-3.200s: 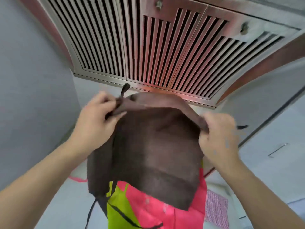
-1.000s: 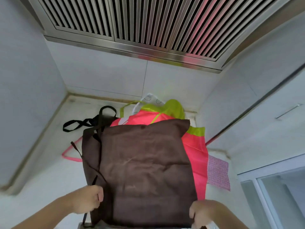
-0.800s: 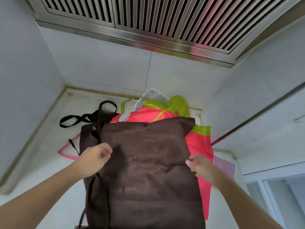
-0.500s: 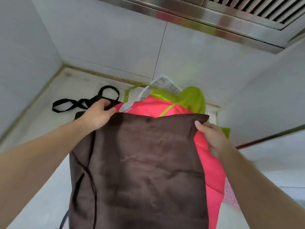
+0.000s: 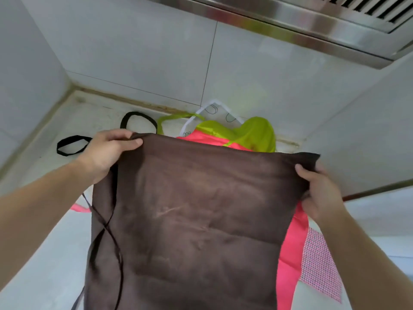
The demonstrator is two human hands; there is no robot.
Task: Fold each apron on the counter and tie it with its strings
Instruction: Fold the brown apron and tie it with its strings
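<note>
On the white tiled counter (image 5: 55,253), a brown fabric apron (image 5: 190,220) is spread over a pink and lime pile (image 5: 257,135). Its far corners are pinched by the left hand (image 5: 107,151) and right hand (image 5: 321,191). A fold toward the near edge seems next, with the thin black strings (image 5: 107,233) kept free.

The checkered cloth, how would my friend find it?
Start at the big brown apron that both hands hold over the counter. Beside its right edge lies a pink apron, and the checkered cloth lies just right of that. It alone has tiny pink-and-white squares.
</note>
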